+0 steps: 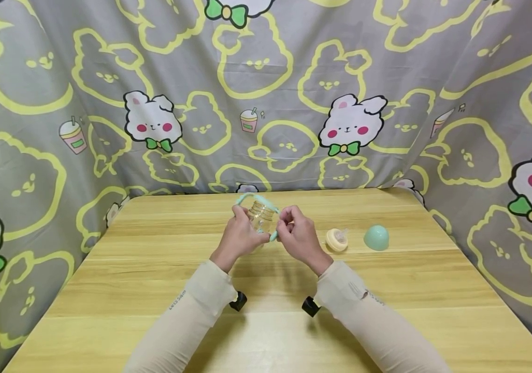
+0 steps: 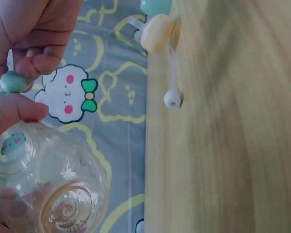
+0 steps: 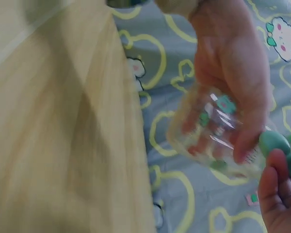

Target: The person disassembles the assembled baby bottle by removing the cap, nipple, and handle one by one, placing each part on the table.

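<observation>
Both of my hands meet above the middle of the worktop (image 1: 154, 290): my left hand (image 1: 240, 235) has its fingers wrapped round a clear bottle (image 1: 262, 217), holding it up off the wood, while my right hand (image 1: 297, 235) pinches the end of the bottle's mint-green handle (image 1: 273, 236) between thumb and fingertips. Just to the right of my right hand a cream-coloured teat piece (image 1: 336, 240) lies on the worktop, and a mint-green dome cap (image 1: 376, 238) sits beside it, a little further right.
</observation>
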{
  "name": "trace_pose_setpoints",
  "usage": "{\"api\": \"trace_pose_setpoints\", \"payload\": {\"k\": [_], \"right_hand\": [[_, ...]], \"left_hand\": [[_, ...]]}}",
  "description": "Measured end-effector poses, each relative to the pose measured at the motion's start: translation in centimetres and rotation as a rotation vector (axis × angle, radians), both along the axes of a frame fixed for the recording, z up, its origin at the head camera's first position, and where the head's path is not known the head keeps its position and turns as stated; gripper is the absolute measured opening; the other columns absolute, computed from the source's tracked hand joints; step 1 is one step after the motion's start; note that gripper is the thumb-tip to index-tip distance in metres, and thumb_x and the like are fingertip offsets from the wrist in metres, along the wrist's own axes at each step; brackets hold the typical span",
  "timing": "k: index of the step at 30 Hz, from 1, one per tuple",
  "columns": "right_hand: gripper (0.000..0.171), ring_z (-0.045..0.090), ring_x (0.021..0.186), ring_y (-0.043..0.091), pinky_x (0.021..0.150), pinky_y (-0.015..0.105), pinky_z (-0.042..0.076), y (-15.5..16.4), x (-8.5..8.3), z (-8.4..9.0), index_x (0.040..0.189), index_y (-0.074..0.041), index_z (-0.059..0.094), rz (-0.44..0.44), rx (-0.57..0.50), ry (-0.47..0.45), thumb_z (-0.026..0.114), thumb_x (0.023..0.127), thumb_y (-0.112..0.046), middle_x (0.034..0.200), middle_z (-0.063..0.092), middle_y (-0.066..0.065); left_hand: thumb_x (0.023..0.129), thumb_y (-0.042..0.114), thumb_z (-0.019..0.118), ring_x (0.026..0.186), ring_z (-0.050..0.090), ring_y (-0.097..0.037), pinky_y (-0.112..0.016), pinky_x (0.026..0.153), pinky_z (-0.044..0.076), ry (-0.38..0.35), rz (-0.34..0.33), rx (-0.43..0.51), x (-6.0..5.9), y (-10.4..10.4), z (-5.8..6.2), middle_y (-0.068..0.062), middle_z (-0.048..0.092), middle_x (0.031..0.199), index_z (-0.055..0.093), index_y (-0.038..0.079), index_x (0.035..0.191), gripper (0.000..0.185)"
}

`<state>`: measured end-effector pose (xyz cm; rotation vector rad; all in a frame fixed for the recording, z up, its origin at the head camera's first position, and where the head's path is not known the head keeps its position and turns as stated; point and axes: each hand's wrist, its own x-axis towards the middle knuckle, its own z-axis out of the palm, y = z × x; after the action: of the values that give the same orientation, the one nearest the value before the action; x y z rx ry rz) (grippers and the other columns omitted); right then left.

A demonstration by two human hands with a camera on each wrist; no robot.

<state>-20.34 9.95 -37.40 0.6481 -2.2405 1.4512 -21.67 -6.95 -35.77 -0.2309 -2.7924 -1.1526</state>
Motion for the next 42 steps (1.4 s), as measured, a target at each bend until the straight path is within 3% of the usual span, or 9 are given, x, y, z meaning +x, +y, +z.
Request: {"api": "trace_pose_setpoints", "payload": {"k": [9,18,23,30,37,42], "right_hand": [[0.007,0.062,0.058,0.009,0.052,0.028,0.051,0.4,-0.2,0.4,0.099,-0.003,0.052,-0.002,0.020,-0.011,0.055,0.092,-0.001,0.083,0.057,0.007],[0.007,0.066,0.061,0.021,0.054,0.027,0.053,0.7,-0.2,-0.3,0.099,0.000,0.050,0.031,-0.009,-0.035,0.054,0.093,0.000,0.083,0.058,0.008],[0.007,0.064,0.061,0.017,0.055,0.028,0.052,1.0,-1.0,0.2,0.101,-0.003,0.050,-0.009,-0.007,-0.031,0.054,0.095,-0.004,0.086,0.057,0.009],[0.009,0.064,0.060,0.014,0.055,0.028,0.053,1.4,-1.1,-0.8,0.103,-0.002,0.050,-0.011,0.014,-0.090,0.054,0.096,-0.005,0.086,0.057,0.009],[0.010,0.064,0.061,0.021,0.055,0.028,0.052,1.7,-1.4,-1.1,0.105,-0.002,0.050,-0.026,0.009,-0.072,0.054,0.096,-0.004,0.086,0.056,0.008],[0.012,0.064,0.063,0.022,0.057,0.027,0.052,1.8,-1.5,-1.5,0.106,-0.001,0.048,0.000,0.039,-0.118,0.054,0.096,-0.004,0.087,0.055,0.009]], "left_hand": [[0.065,0.026,0.086,0.078,0.058,-0.026,-0.038,0.070,0.049,-0.003,0.012,-0.022,0.1,-0.1,-0.5,-0.015,0.055,0.096,0.033,0.004,0.116,0.076],[0.064,0.024,0.086,0.079,0.059,-0.026,-0.037,0.070,0.049,-0.029,0.005,-0.034,0.4,-0.7,-0.6,-0.017,0.056,0.097,0.033,0.003,0.117,0.078],[0.066,0.025,0.085,0.078,0.059,-0.027,-0.038,0.069,0.049,0.009,-0.016,-0.022,-0.3,-0.7,0.1,-0.017,0.055,0.095,0.032,0.004,0.116,0.075],[0.067,0.026,0.086,0.079,0.058,-0.026,-0.038,0.071,0.049,-0.036,0.000,-0.043,0.0,-1.0,-0.3,-0.014,0.055,0.095,0.033,0.004,0.117,0.077],[0.067,0.028,0.086,0.076,0.056,-0.026,-0.039,0.069,0.047,0.015,0.000,-0.031,-0.1,-1.0,0.0,-0.013,0.054,0.093,0.034,0.004,0.116,0.075],[0.066,0.027,0.086,0.075,0.055,-0.025,-0.038,0.067,0.047,0.013,0.017,-0.030,0.1,-1.0,-0.1,-0.012,0.053,0.095,0.034,0.003,0.115,0.075]]}}
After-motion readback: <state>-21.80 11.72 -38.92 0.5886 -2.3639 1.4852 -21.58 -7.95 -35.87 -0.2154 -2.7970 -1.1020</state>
